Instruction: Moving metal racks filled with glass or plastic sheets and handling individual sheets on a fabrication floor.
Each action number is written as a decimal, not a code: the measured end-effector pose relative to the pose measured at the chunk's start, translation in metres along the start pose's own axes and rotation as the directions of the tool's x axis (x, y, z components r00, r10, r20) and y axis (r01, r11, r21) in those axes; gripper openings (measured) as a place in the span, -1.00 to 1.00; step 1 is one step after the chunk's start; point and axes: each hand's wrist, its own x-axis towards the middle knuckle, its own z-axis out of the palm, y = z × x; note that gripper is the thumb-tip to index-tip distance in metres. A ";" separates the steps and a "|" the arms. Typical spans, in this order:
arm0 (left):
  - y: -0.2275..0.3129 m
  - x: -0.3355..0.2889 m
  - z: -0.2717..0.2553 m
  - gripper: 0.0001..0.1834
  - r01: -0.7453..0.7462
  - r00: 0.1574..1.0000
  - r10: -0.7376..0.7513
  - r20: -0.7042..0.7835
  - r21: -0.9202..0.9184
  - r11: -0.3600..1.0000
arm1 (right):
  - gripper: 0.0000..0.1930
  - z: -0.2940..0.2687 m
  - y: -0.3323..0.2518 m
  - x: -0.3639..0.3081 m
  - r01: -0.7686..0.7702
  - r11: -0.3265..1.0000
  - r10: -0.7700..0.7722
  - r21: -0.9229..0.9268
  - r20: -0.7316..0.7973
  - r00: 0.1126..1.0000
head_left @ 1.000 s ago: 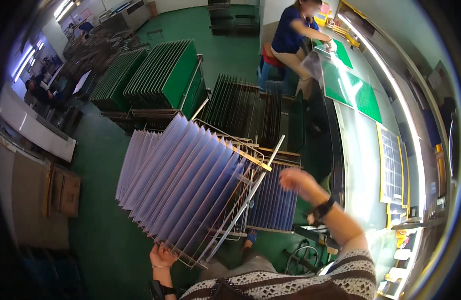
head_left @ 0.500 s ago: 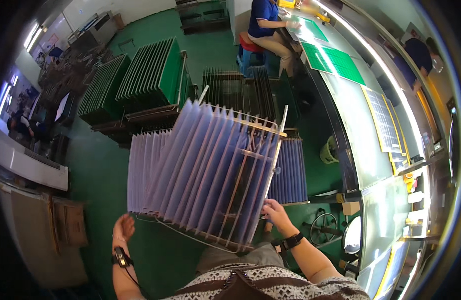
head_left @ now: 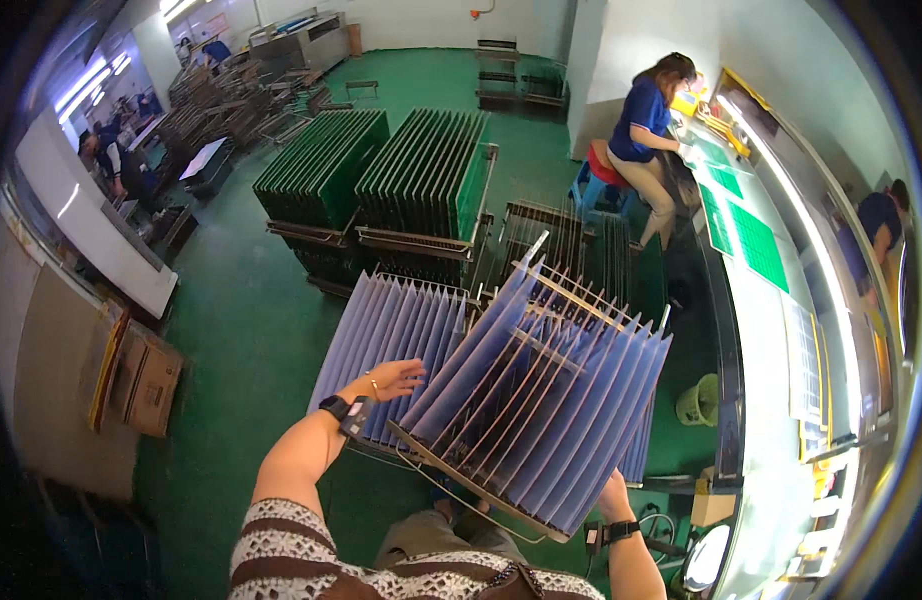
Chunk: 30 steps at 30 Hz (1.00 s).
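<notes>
- The left hand [head_left: 399, 378] is hovering open beside the rack [head_left: 478, 483].
- The rack is leaning between both hands, holding blue sheets [head_left: 581, 440].
- The right hand [head_left: 613, 497] is meeting its lower right edge, hidden fingers leaving the grip impossible to tell.

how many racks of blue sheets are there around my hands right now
3: the tilted rack at your right hand, the left rack beyond your left hand, and a right rack, mostly hidden behind the tilted one. More may be hidden.
</notes>
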 end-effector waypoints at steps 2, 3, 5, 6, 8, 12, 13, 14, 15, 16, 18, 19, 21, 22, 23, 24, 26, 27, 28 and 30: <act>-0.013 0.031 -0.011 -0.48 0.036 0.993 -0.033 0.114 -0.027 0.999 | -0.66 -0.004 0.011 0.006 -0.023 0.997 0.017 0.070 0.084 0.996; -0.008 0.038 -0.007 -0.49 0.081 0.970 -0.070 0.233 -0.041 0.996 | -0.66 0.003 0.006 0.008 -0.018 0.998 0.012 0.068 0.093 0.996; 0.003 0.039 0.013 -0.63 0.111 0.954 -0.088 0.286 -0.066 0.992 | -0.65 0.008 -0.009 -0.002 -0.051 0.979 0.026 0.199 0.123 0.992; 0.006 0.042 0.017 -0.65 0.112 0.944 -0.090 0.318 -0.052 0.992 | -0.63 0.010 -0.011 -0.005 0.001 0.977 -0.031 0.211 0.140 0.990; 0.004 0.054 0.026 -0.69 0.105 0.942 -0.074 0.328 -0.077 0.992 | -0.68 0.012 -0.009 -0.008 -0.168 0.875 0.152 0.454 0.072 0.986; -0.005 0.082 0.040 -0.61 0.104 0.943 -0.046 0.330 -0.162 0.981 | -0.69 0.024 -0.014 -0.012 -0.224 0.834 0.224 0.504 0.062 0.973; -0.007 0.087 0.040 -0.60 0.079 0.961 -0.050 0.272 -0.099 0.992 | -0.69 0.026 -0.016 -0.013 -0.226 0.832 0.230 0.507 0.057 0.972; -0.002 0.087 0.047 -0.61 0.093 0.970 -0.068 0.235 -0.095 0.991 | -0.69 0.027 -0.016 -0.014 -0.232 0.825 0.242 0.515 0.050 0.969; 0.001 0.087 0.052 -0.61 0.106 0.977 -0.086 0.197 -0.091 0.990 | -0.69 0.027 -0.016 -0.017 -0.236 0.819 0.251 0.523 0.044 0.967; 0.003 0.087 0.053 -0.61 0.110 0.975 -0.090 0.202 -0.089 0.990 | -0.69 0.028 -0.016 -0.018 -0.240 0.814 0.259 0.528 0.039 0.965; 0.004 0.086 0.056 -0.61 0.109 0.984 -0.095 0.149 -0.085 0.990 | -0.70 0.030 -0.015 -0.022 -0.255 0.801 0.279 0.541 0.038 0.959; 0.003 0.086 0.059 -0.61 0.111 0.984 -0.098 0.150 -0.084 0.990 | -0.70 0.030 -0.014 -0.023 -0.256 0.796 0.284 0.549 0.036 0.958; 0.006 0.080 0.069 -0.61 0.071 0.997 -0.070 0.032 -0.053 0.996 | -0.70 0.030 -0.013 -0.027 -0.261 0.783 0.295 0.564 0.033 0.955; 0.008 0.073 0.069 -0.61 0.042 0.997 -0.040 0.069 -0.034 0.999 | -0.71 0.029 -0.012 -0.031 -0.263 0.778 0.300 0.570 0.030 0.954; 0.007 0.067 0.070 -0.62 0.022 0.999 -0.022 0.032 -0.015 1.000 | -0.71 0.030 -0.013 -0.034 -0.270 0.772 0.307 0.576 0.035 0.951; 0.000 0.065 0.068 -0.62 0.011 1.000 -0.011 0.005 -0.037 0.999 | -0.71 0.031 -0.014 -0.038 -0.276 0.764 0.312 0.583 0.041 0.949; -0.015 0.066 0.054 -0.63 -0.014 1.000 0.011 -0.021 -0.115 0.993 | -0.71 0.033 -0.017 -0.040 -0.297 0.754 0.321 0.587 0.065 0.945; -0.011 0.055 0.052 -0.64 -0.017 1.000 0.016 -0.009 -0.167 0.986 | -0.71 0.036 -0.020 -0.041 -0.296 0.750 0.316 0.591 0.073 0.946; -0.007 0.041 0.047 -0.64 -0.052 0.998 0.049 -0.033 -0.091 0.995 | -0.72 0.037 -0.022 -0.046 -0.299 0.742 0.315 0.600 0.082 0.946; -0.008 0.031 0.019 -0.64 -0.072 0.997 0.064 -0.038 -0.265 0.962 | -0.72 0.054 -0.034 -0.042 -0.333 0.722 0.306 0.606 0.151 0.940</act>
